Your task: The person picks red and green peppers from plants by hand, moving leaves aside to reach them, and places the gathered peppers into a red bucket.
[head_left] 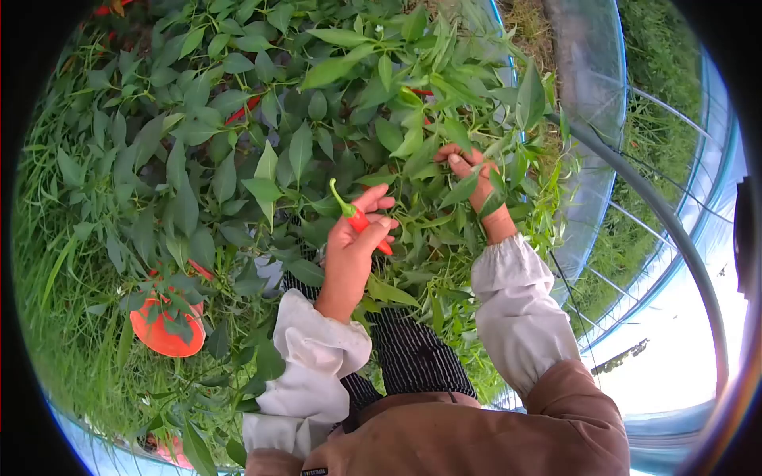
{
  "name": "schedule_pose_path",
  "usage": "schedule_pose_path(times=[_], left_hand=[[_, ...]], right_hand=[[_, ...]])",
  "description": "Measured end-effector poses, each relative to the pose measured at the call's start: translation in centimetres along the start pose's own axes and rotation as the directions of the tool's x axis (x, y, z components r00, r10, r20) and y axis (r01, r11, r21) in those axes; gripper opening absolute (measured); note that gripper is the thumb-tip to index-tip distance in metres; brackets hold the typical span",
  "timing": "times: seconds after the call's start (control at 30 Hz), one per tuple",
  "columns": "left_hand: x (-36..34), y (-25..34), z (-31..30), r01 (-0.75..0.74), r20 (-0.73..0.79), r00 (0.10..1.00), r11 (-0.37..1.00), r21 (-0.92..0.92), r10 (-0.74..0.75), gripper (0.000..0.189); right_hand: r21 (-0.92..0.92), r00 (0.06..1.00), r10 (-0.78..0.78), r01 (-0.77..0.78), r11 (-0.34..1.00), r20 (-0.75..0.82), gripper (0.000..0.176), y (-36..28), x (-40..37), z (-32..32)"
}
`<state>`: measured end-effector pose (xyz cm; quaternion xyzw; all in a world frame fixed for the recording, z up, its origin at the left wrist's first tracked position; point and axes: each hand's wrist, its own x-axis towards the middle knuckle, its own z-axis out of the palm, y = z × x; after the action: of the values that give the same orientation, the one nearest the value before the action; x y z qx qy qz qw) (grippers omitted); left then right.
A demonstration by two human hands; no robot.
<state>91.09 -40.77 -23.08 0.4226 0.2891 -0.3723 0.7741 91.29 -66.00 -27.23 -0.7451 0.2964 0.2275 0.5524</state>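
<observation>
A red chili pepper with a green stem (pixel 361 222) lies across the palm of my left hand (pixel 353 250), held under the thumb, its stem pointing up and to the left. My right hand (pixel 476 181) is among the leaves of the pepper plant (pixel 298 151), up and to the right of my left hand. Its fingers are bent and partly covered by leaves; whether they hold anything is hidden. Another red pepper (pixel 243 109) hangs in the foliage at the upper left.
An orange-red container (pixel 167 327) stands at the lower left, partly behind leaves. A grey curved pipe (pixel 667 214) and clear plastic sheeting (pixel 587 87) run down the right side. Tall grass (pixel 55 278) grows at the far left.
</observation>
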Motion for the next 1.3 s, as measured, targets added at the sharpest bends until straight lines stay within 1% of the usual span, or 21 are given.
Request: schedule_pose_path(times=[0.07,0.13,0.27,0.3,0.37,0.43,0.5,0.57,0.63,0.67,0.7,0.77,0.8,0.9,0.97,1.03,1.1,1.17,1.2,1.27,1.3], left_hand=[[1.5,0.1,0.8,0.069,0.038,0.997,0.997,0.03,-0.07,0.04],[2.9,-0.8,1.4,0.282,0.09,0.953,0.956,0.076,-0.288,0.045],[3.9,-2.2,3.3,0.294,0.366,0.892,0.956,-0.018,-0.267,0.036],[4.0,-3.1,3.5,0.296,0.367,0.89,0.955,-0.018,-0.269,0.036],[4.0,-4.5,4.1,0.051,0.494,0.857,0.977,0.205,-0.149,0.035],[3.3,-5.6,4.8,-0.008,0.472,0.879,0.989,0.15,-0.065,0.039],[2.8,-5.7,5.1,-0.045,0.466,0.883,0.976,0.213,-0.061,0.045],[2.6,-6.7,4.9,-0.162,0.44,0.898,0.943,0.29,0.019,0.046],[2.2,-7.7,4.5,0.187,0.398,0.888,0.971,0.15,-0.232,0.044],[1.8,-8.5,4.9,0.239,0.334,0.915,0.971,0.007,-0.228,0.039],[1.8,-8.3,4.9,0.243,0.333,0.914,0.97,0.007,-0.232,0.039],[1.8,-7.5,4.5,0.365,0.33,0.839,0.897,0.248,-0.433,0.034],[1.8,-7.9,4.2,0.363,0.31,0.835,0.878,0.311,-0.455,0.031],[0.9,-7.8,4.1,0.261,0.309,0.872,0.894,0.364,-0.38,0.032],[0.4,-9.7,3.2,0.209,0.329,0.877,0.896,0.393,-0.349,0.033],[-0.3,-10.5,2.7,0.159,0.35,0.88,0.893,0.422,-0.322,0.033],[-0.6,-10.7,2.4,0.237,0.264,0.863,0.806,0.543,-0.431,0.033],[-0.5,-10.8,2.1,0.245,0.277,0.873,0.853,0.461,-0.401,0.031],[-0.4,-10.7,1.9,0.199,0.29,0.882,0.852,0.484,-0.371,0.031],[-0.4,-10.4,1.6,0.156,0.296,0.892,0.848,0.507,-0.341,0.03],[-0.5,-10.3,1.5,0.201,0.282,0.883,0.844,0.497,-0.376,0.031]], right_hand=[[0.002,0.999,0.028,-0.028,1.0,-0.037,0.025,0.8,-2.6,-0.1],[-0.221,0.973,-0.231,0.229,0.948,0.017,0.028,2.7,-4.3,-0.9],[-0.241,0.942,-0.317,0.334,0.911,0.106,0.036,4.9,-6.3,0.9],[0.078,0.994,-0.072,0.066,0.995,0.077,0.044,4.2,-7.2,1.2],[0.412,0.976,0.139,-0.196,0.89,0.165,0.048,3.9,-7.3,0.6],[0.617,0.969,0.127,-0.233,0.752,0.211,0.051,3.0,-7.2,-0.2],[0.103,0.954,0.088,-0.122,0.987,0.288,0.056,0.5,-7.0,-1.4],[-0.032,0.968,-0.018,0.027,0.999,0.251,0.055,2.7,-5.1,-3.6],[-0.455,0.847,-0.407,0.528,0.717,0.343,0.05,3.5,-2.7,-5.9],[-0.63,0.842,-0.383,0.539,0.559,0.381,0.043,-0.6,-1.9,-5.7],[-0.63,0.843,-0.379,0.537,0.562,0.381,0.043,-1.2,-0.7,-6.2],[-0.671,0.727,-0.372,0.682,0.292,0.578,0.04,-1.6,1.8,-6.9],[-0.708,0.725,-0.419,0.667,0.233,0.546,0.034,-2.0,2.6,-6.4],[-0.713,0.771,-0.556,0.575,0.4,0.31,0.032,-3.5,6.1,-6.9],[-0.685,0.955,-0.297,0.234,0.69,0.028,0.022,-4.8,9.5,-6.8],[-0.503,0.966,-0.226,0.259,0.824,0.127,0.018,-2.0,15.5,-7.8],[-0.519,0.977,0.094,0.02,0.854,0.191,0.019,-0.2,20.0,-7.0],[-0.867,0.934,0.037,0.314,0.386,0.355,0.017,0.9,23.0,-5.1],[-0.863,0.931,0.042,0.319,0.39,0.363,0.017,1.4,23.3,-4.6],[-0.927,0.926,0.041,0.374,0.017,0.374,0.016,2.3,24.1,-3.5],[-0.924,0.924,0.042,0.381,0.021,0.381,0.016,2.7,24.6,-2.9]])
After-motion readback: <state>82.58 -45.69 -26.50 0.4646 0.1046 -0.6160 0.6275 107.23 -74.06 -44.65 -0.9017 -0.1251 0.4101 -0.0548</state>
